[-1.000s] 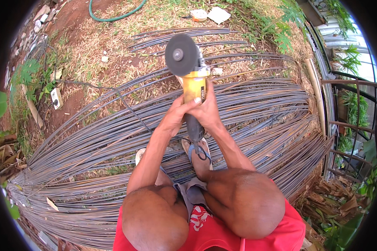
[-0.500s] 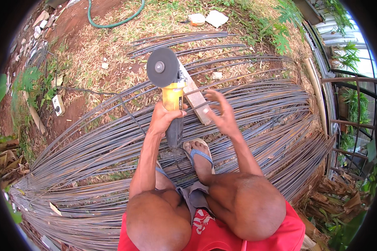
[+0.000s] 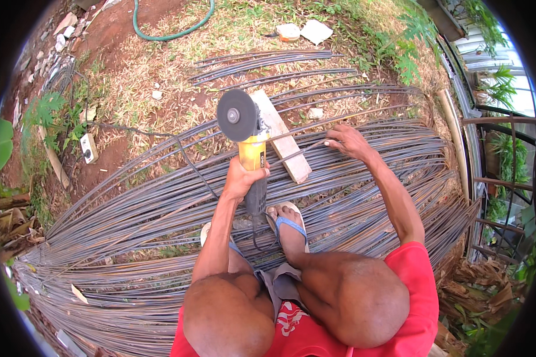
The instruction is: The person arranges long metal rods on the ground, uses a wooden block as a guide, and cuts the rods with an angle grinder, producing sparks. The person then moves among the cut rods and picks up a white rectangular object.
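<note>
My left hand (image 3: 243, 177) grips the yellow-and-black angle grinder (image 3: 253, 154), whose cutting disc (image 3: 234, 115) points up, with its cord trailing down by my sandalled foot. My right hand (image 3: 345, 141) is open, fingers loosely bent and apart, at the upper edge of the long bundle of steel bars (image 3: 131, 220). A pale board (image 3: 298, 169) lies tilted among the bars, right of the grinder, with bars crossing over it.
A power strip (image 3: 90, 148) with a cable lies at left. A green hose (image 3: 173, 33), white packages (image 3: 315, 32) and rubble (image 3: 62, 35) lie beyond the bars. A pole (image 3: 452, 137) and rusty metal frame (image 3: 506, 181) stand at right, with plants around both sides.
My right hand has let go of the grinder and moved right to the bars. My left hand has brought the grinder down and slightly left, uncovering the board.
</note>
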